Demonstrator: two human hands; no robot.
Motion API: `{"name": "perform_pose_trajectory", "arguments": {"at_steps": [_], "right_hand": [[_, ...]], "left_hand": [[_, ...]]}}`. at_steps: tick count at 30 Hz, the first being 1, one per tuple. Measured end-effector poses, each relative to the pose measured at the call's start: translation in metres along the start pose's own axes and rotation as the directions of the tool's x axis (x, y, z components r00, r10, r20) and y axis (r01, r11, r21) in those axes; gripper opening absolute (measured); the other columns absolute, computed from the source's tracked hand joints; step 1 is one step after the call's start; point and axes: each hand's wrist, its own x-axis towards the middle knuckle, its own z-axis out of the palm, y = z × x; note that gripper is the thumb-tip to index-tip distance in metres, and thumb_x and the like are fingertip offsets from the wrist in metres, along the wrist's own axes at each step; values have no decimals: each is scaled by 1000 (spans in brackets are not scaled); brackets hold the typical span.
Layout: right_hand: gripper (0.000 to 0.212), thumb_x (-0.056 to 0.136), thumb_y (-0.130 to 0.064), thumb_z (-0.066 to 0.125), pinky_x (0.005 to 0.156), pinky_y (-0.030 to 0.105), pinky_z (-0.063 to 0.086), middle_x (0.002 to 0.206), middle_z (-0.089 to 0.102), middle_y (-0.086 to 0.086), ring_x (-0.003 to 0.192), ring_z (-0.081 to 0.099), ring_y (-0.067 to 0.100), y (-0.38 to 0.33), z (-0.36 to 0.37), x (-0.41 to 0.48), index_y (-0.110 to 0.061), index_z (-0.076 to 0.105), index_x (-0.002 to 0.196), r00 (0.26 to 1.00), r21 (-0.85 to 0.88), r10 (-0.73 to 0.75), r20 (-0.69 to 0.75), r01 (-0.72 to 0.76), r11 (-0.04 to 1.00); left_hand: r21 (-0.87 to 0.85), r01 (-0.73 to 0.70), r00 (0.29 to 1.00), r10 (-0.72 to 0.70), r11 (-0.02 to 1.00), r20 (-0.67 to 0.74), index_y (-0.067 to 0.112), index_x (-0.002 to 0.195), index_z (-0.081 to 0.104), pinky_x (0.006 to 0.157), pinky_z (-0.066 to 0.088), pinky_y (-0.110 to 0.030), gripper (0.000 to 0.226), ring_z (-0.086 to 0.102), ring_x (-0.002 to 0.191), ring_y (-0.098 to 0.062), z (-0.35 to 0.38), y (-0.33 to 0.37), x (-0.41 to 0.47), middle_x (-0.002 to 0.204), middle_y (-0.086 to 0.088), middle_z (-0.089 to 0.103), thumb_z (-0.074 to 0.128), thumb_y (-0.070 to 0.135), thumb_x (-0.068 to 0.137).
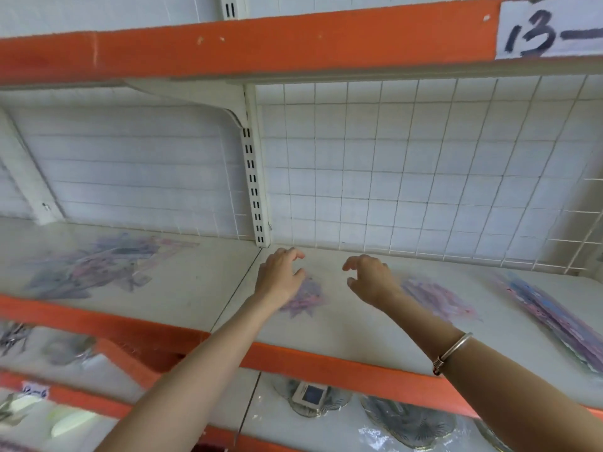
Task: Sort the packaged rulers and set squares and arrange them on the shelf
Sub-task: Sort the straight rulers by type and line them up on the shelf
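head view: four blurred heaps of packaged rulers and set squares lie on the white shelf (326, 334): a loose left heap (94, 265), a small middle heap (305, 298), a third heap (437, 298) and a long right stack (554, 318). both hands hold nothing, fingers loosely curled: left hand (282, 277) at the middle heap's edge, right hand (372, 277) beside the third heap.

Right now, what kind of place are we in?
Probably a stationery shop or stockroom: tiered orange-edged shelving, a white wire-grid back panel, a handwritten "13-" label, and piles of packaged rulers lying loose on the shelf.
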Motion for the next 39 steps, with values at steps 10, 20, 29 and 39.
{"name": "perform_pose_trajectory", "arguments": {"at_steps": [10,20,29,39], "right_hand": [[35,90,-14,49,96,33,32,124,56,4,117,50,23,-154,54,38,-21,55,124,975,-28,-221,0,221,975],[34,90,-18,51,96,34,33,123,57,5,117,50,24,-284,106,65,-20,56,123,957,20,-289,26,289,957],[37,90,-16,51,100,36,31,128,55,5,121,48,25,-333,133,86,-19,53,126,933,9,-340,121,342,940],[38,90,-16,49,101,36,30,130,53,3,124,46,23,-336,144,127,-22,52,127,907,-20,-371,199,382,924]], "left_hand": [[198,110,992,-94,974,-88,19,120,59,95,43,-35,27,53,116,-20,-105,-141,-21,126,-1,56,53,20,93],[317,266,964,-260,910,-60,20,127,55,98,41,-37,37,46,125,-25,-176,-274,-35,137,-4,50,58,31,92],[341,305,933,-351,889,80,17,142,39,117,15,-42,68,22,143,-24,-187,-333,-29,152,-4,34,57,54,88],[271,314,905,-373,910,204,19,143,40,106,31,-40,66,38,134,-23,-170,-322,2,144,-3,43,49,58,90]]}}
